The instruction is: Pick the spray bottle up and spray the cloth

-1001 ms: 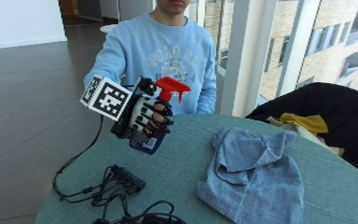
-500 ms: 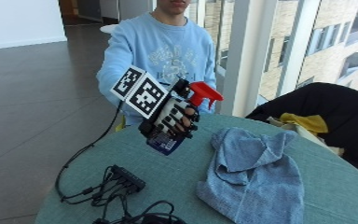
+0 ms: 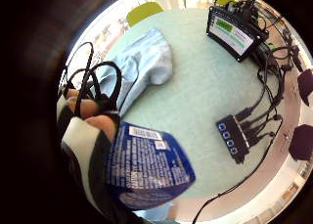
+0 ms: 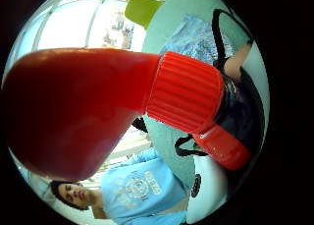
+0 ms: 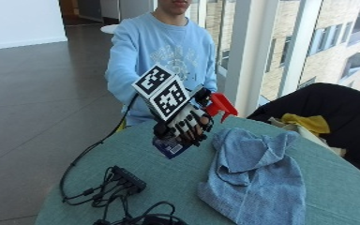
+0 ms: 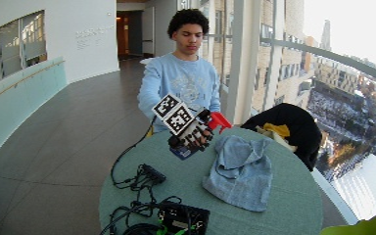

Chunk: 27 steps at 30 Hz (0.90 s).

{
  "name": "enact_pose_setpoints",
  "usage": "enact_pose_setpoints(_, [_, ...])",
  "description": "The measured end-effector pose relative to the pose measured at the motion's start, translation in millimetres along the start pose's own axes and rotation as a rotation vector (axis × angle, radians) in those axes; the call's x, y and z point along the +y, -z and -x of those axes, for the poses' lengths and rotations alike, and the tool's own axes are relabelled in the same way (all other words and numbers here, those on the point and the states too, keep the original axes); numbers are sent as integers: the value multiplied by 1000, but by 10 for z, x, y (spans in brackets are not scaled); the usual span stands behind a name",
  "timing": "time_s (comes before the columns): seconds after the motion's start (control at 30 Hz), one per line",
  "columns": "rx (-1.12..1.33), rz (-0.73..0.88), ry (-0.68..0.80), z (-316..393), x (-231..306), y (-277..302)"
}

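Spray bottle (image 5: 195, 123), gripped by the curled fingers of the gloved right hand (image 5: 186, 125) above the table (image 5: 168, 183): aim its red nozzle toward the cloth (image 5: 255, 176) at 4 o'clock before squeezing.

Red spray head (image 4: 83, 107) before cloth (image 4: 194, 41)

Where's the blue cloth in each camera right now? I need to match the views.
Outside view: cloth crumpled on the table, beside the raised spray bottle.
Wide outside view: cloth mid-table.
Little finger palm view: cloth beyond the bottle.
Thumb palm view: cloth behind the red cap.
Shared landmark: the bottle.
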<state>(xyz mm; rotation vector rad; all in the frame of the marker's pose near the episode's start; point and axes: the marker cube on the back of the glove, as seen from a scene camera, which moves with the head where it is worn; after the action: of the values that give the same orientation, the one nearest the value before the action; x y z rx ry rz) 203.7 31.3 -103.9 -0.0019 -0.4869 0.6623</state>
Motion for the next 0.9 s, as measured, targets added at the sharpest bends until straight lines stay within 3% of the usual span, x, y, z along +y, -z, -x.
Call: enact_pose_setpoints(0.9, [68,3,2,80,-70,-36])
